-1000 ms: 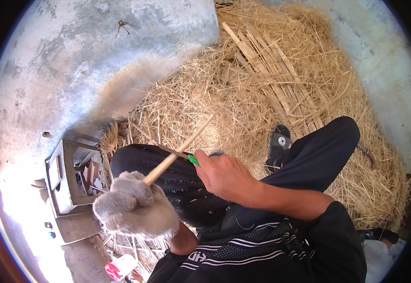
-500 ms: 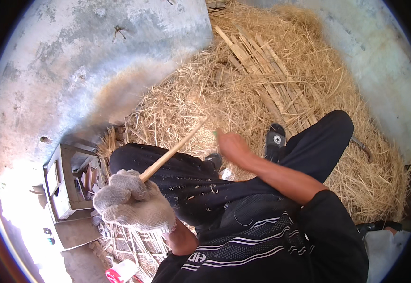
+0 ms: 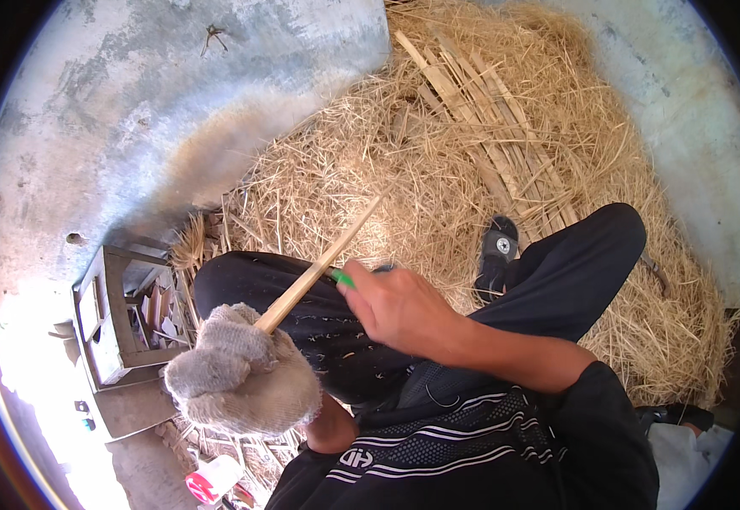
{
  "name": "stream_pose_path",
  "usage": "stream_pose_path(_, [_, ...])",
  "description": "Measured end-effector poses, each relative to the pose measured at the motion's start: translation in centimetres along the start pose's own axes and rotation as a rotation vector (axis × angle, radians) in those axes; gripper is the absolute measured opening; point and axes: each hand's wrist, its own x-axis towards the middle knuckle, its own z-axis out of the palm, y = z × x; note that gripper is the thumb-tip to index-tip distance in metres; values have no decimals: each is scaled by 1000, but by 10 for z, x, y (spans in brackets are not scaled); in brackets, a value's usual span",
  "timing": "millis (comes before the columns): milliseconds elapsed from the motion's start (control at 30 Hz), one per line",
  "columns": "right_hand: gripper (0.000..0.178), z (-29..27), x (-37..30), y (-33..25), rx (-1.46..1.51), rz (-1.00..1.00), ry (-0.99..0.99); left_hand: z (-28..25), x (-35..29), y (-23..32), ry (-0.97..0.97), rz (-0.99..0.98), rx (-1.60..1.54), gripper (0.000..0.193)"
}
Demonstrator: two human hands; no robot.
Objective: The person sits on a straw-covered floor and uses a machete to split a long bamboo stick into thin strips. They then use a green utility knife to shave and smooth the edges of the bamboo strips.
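In a grey knitted glove, my left hand is closed around the lower end of a pale wooden stick. The stick slants up and away to the right, over my left thigh, its far end narrowing to a point. My bare right hand is closed on a small green-handled tool, whose green end sticks out by the thumb. That end lies close to the middle of the stick; whether it touches cannot be made out. Most of the tool is hidden by my fingers.
Curly straw-like shavings cover the floor ahead. Long split wooden strips lie on them. At left stands a wooden stool-like frame by the wall. A red-and-white container sits at lower left. A curved tool lies past my right knee.
My right hand has moved left and toward me, from beyond the stick's tip to beside its middle. The gloved left hand still grips the stick, nearly in place.
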Motion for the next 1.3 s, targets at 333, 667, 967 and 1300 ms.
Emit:
stream_pose_path(333, [21, 54, 18, 113, -320, 232, -23, -12, 10, 3, 88, -107, 297, 51])
stream_pose_path(667, [26, -5, 18, 75, -87, 288, 33, -9, 6, -4, 112, -83, 139, 51])
stream_pose_path(967, [19, 28, 14, 83, -148, 197, 45, -8, -2, 2, -4, -102, 186, 59])
stream_pose_path(1300, [25, 45, 13, 213, -391, 428, -14, 5, -1, 5, -19, -61, 174, 56])
